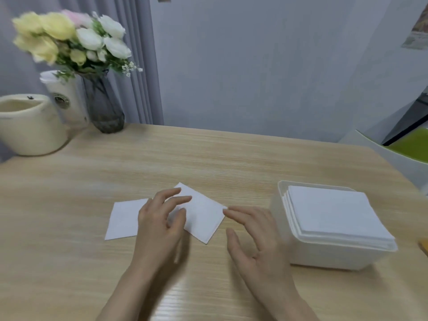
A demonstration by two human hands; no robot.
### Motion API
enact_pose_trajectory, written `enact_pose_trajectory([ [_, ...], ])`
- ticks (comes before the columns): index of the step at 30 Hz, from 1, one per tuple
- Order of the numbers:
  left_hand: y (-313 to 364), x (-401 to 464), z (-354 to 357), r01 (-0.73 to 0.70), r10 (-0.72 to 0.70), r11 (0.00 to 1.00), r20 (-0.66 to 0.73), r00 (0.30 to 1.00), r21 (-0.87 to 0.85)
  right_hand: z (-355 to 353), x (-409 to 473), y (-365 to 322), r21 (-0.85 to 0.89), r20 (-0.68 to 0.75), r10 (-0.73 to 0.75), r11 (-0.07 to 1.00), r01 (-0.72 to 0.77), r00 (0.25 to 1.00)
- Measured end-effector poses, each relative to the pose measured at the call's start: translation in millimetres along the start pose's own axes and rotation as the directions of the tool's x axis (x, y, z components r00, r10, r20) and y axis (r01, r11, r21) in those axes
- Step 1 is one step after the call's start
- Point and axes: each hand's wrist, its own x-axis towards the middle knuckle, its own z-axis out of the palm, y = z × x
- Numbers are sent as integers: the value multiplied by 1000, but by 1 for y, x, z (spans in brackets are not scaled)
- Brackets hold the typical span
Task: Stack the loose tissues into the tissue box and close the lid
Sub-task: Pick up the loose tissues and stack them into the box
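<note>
Tissues point(203, 218) lie under both hands; cup point(63, 98) logo seems unreadable

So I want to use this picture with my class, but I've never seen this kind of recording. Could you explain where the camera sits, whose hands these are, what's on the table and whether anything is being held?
There is no machine here. The one picture comes from a camera worn on a person's head, looking forward and down, so the hands are that person's own. On the wooden table lie two loose tissues. The left hand rests its fingers on the right tissue, and partly covers the left tissue. The right hand is open, its fingertips at that tissue's corner. Nothing is lifted yet. To the right stands a white tissue box with a stack of tissues in it; no lid is on it. At the back left are flowers in a vase, a paper cup and a cream pot.
</note>
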Motion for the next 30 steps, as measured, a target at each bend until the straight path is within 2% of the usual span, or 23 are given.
enact_pose_trajectory([
  [5, -32, 0, -12, 65, -71, 978, 18, 997, 199, 40, 18, 19, -18, 210, 273, 961, -276, 939],
  [12, -42, -1, -6, 78, -99, 960, 67, 993, 269, 70, 42, 40, -286, 310, 440, 889, -358, 843],
  [16, -41, -1, -7, 99, -118, 962, 61, 991, 253, 75, 54, 41, -406, 306, 532, 823, -397, 790],
  [23, -43, -1, -7, 115, -126, 967, 33, 991, 227, 76, 68, 44, -372, 357, 625, 777, -509, 694],
  [30, -42, -1, -8, 136, -140, 965, -1, 990, 225, 72, 63, 39, -281, 246, 605, 793, -541, 758],
])
